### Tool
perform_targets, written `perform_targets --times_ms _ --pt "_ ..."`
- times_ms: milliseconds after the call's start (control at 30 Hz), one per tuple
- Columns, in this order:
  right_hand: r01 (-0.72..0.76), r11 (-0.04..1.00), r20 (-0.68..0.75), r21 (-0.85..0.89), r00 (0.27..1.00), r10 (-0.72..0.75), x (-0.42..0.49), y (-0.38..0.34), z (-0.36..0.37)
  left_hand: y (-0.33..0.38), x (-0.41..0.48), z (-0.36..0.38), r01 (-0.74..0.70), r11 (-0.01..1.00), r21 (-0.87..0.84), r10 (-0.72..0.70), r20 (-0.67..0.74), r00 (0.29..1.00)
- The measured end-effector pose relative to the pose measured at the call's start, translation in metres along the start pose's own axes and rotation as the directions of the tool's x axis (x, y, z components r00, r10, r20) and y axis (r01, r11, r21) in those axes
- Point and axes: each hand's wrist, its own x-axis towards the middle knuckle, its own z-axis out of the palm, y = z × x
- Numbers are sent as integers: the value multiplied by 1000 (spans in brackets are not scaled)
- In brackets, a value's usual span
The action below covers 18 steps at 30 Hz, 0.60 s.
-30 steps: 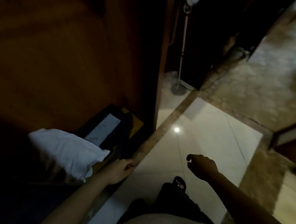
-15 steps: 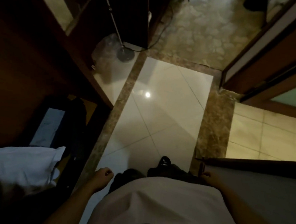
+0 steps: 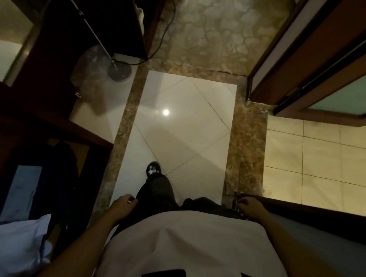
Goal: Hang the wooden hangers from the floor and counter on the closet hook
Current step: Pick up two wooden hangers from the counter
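Note:
No wooden hanger or closet hook shows in this dim view. I look straight down at my pale shirt and dark trousers. My left hand (image 3: 122, 206) hangs by my left hip with fingers loosely curled and holds nothing. My right hand (image 3: 251, 208) hangs by my right hip, fingers loosely curled, right beside the corner of a dark wooden ledge (image 3: 302, 212); nothing is visible in it. One dark shoe (image 3: 153, 168) is out front on the white floor tile (image 3: 185, 127).
A dark wooden closet wall (image 3: 50, 117) runs along the left, with a dark bag (image 3: 24, 193) and a white pillow (image 3: 10, 245) below it. A floor lamp base (image 3: 119, 71) and cable stand ahead left. A wooden door frame (image 3: 289, 65) and beige tiles (image 3: 316, 157) lie to the right.
The view swung from the closet wall to the hallway floor. My right hand dropped from out front to my hip, my left hand drew back to my side, and one foot moved forward.

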Motion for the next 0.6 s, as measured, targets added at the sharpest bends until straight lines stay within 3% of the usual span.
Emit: perform_targets --times_ms 233,433,600 --pt "144 987 -61 77 988 -139 47 -126 -68 59 50 -67 -4 1000 -1 4 16 1000" --pt "270 957 -107 103 960 -260 79 -257 -127 130 104 -161 -79 996 29 78 46 996" --pt "323 937 -159 136 940 -301 100 -325 -167 189 143 -236 -145 989 31 144 24 989"
